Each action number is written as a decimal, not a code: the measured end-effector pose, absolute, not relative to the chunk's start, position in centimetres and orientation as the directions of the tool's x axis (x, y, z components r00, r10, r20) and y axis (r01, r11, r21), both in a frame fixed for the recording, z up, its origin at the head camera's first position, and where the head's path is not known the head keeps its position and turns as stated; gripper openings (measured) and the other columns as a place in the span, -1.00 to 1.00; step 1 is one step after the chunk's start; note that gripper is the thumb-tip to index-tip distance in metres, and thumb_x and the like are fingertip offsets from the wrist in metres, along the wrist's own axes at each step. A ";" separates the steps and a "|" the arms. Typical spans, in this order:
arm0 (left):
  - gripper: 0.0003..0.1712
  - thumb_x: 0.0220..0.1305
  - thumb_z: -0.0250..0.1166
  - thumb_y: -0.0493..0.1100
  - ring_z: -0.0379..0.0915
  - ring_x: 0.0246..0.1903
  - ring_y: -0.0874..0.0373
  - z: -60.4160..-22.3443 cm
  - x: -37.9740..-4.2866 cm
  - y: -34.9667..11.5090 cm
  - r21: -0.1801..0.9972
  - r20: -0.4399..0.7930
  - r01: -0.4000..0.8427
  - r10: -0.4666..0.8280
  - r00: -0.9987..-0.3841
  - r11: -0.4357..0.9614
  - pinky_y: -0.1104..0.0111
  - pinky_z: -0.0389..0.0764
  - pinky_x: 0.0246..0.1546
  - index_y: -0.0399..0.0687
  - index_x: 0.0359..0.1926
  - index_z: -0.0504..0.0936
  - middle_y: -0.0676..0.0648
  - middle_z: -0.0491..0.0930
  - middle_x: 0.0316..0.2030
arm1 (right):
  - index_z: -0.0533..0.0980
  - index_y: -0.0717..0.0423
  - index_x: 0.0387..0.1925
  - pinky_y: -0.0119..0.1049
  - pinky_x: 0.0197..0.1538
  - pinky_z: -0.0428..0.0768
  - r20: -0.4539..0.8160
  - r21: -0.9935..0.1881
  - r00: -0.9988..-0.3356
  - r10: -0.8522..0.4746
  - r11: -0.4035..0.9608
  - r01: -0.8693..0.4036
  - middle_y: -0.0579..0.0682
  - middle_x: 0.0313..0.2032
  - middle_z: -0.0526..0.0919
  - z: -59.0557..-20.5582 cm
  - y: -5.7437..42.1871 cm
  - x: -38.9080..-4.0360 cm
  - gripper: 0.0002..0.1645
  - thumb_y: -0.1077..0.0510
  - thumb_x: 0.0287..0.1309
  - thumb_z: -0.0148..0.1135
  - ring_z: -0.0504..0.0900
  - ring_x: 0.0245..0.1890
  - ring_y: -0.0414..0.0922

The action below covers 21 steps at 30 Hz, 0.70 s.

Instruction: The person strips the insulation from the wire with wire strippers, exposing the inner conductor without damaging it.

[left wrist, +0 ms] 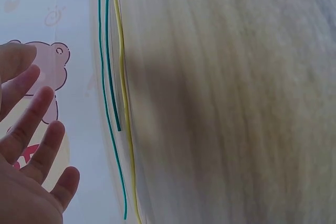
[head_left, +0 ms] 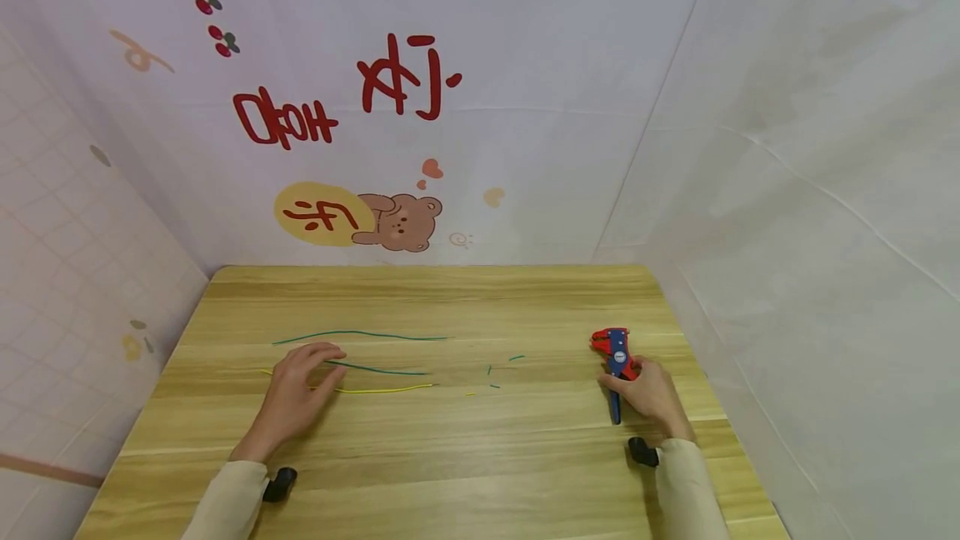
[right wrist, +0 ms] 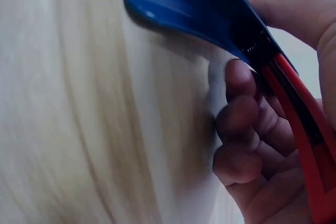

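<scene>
My right hand (head_left: 654, 394) grips a red and blue wire stripper (head_left: 618, 358) at the right of the table, its red head pointing away from me. In the right wrist view, curled fingers (right wrist: 239, 116) and the thumb close round its handles. Over the wires at the left hovers my left hand (head_left: 295, 390), fingers spread and holding nothing in the left wrist view. A green wire (head_left: 352, 332) lies farthest back. The second green wire (head_left: 386, 371) and the yellow wire (head_left: 386, 391) run partly hidden beneath that hand.
Several short green offcuts (head_left: 495, 387) and a yellow offcut (head_left: 470, 394) are scattered mid-table, between the wires and the stripper. The wooden table (head_left: 450, 465) meets a printed cloth wall (head_left: 510, 173) at the back. Plain cloth (head_left: 810, 232) hangs along the right.
</scene>
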<state>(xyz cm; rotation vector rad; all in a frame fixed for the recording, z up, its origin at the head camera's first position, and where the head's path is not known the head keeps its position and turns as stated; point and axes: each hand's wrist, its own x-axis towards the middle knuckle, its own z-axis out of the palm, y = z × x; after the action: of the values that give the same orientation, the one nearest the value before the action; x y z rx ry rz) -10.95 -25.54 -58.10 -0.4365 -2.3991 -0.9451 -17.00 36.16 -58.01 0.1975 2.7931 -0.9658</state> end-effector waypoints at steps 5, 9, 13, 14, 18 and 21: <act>-0.70 0.20 0.64 -0.46 0.73 0.08 -0.27 -58.1 -10.8 -25.4 0.536 0.563 0.457 0.103 -0.820 0.710 0.01 0.54 0.15 -0.24 -0.04 0.86 -0.26 0.84 0.02 | 0.53 0.50 0.39 -0.17 -0.07 0.65 -0.158 -0.558 -0.986 0.062 0.818 0.141 0.41 0.14 0.76 -58.2 36.7 -17.1 0.04 -0.27 0.31 0.63 0.72 -0.05 0.09; -0.70 0.21 0.63 -0.46 0.73 0.08 -0.28 -58.0 -10.8 -25.2 0.530 0.558 0.449 0.103 -0.823 0.719 -0.11 0.55 0.11 -0.21 -0.04 0.86 -0.24 0.85 0.02 | 0.60 0.44 0.37 -0.18 -0.03 0.62 -0.107 -0.562 -0.993 0.054 0.821 0.105 0.38 0.16 0.76 -58.6 36.8 -17.0 -0.06 -0.21 0.30 0.65 0.70 -0.01 0.08; -0.69 0.18 0.64 -0.47 0.75 0.05 -0.25 -57.9 -10.8 -25.0 0.517 0.575 0.467 0.114 -0.810 0.717 0.11 0.55 0.15 -0.20 -0.06 0.87 -0.24 0.85 0.00 | 0.65 0.37 0.35 -0.25 -0.05 0.57 -0.067 -0.576 -0.997 0.047 0.814 0.077 0.30 0.08 0.76 -59.0 36.9 -17.0 -0.16 -0.14 0.30 0.66 0.68 -0.06 0.03; -0.69 0.18 0.64 -0.48 0.75 0.04 -0.24 -58.0 -10.8 -24.9 0.517 0.579 0.474 0.117 -0.807 0.713 0.17 0.55 0.16 -0.22 -0.06 0.87 -0.25 0.85 -0.01 | 0.65 0.38 0.35 -0.26 -0.06 0.56 -0.057 -0.576 -0.997 0.045 0.815 0.069 0.31 0.08 0.75 -59.0 36.9 -17.0 -0.16 -0.14 0.30 0.65 0.68 -0.06 0.04; -0.68 0.17 0.65 -0.47 0.76 0.01 -0.22 -58.3 -10.6 -24.6 0.511 0.591 0.493 0.128 -0.797 0.704 0.33 0.52 0.17 -0.23 -0.05 0.87 -0.24 0.85 -0.03 | 0.65 0.41 0.34 -0.18 -0.02 0.57 -0.019 -0.571 -0.998 0.060 0.819 0.060 0.34 0.06 0.72 -59.2 36.7 -16.8 -0.18 -0.12 0.33 0.63 0.67 -0.03 0.10; -0.67 0.18 0.65 -0.46 0.75 0.02 -0.20 -58.6 -10.5 -24.4 0.511 0.588 0.495 0.134 -0.797 0.703 0.32 0.52 0.18 -0.20 -0.04 0.87 -0.21 0.85 -0.02 | 0.66 0.43 0.29 -0.03 0.04 0.55 0.070 -0.579 -0.991 0.114 0.814 0.052 0.38 0.03 0.69 -59.5 36.0 -16.6 -0.32 -0.03 0.41 0.57 0.65 0.00 0.20</act>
<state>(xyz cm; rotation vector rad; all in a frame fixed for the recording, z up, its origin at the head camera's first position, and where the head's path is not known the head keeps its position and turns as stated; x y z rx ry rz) -10.54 -24.37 -58.57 -0.4813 -2.3903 -0.9245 -16.64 35.96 -59.50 0.1417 3.0877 -0.9813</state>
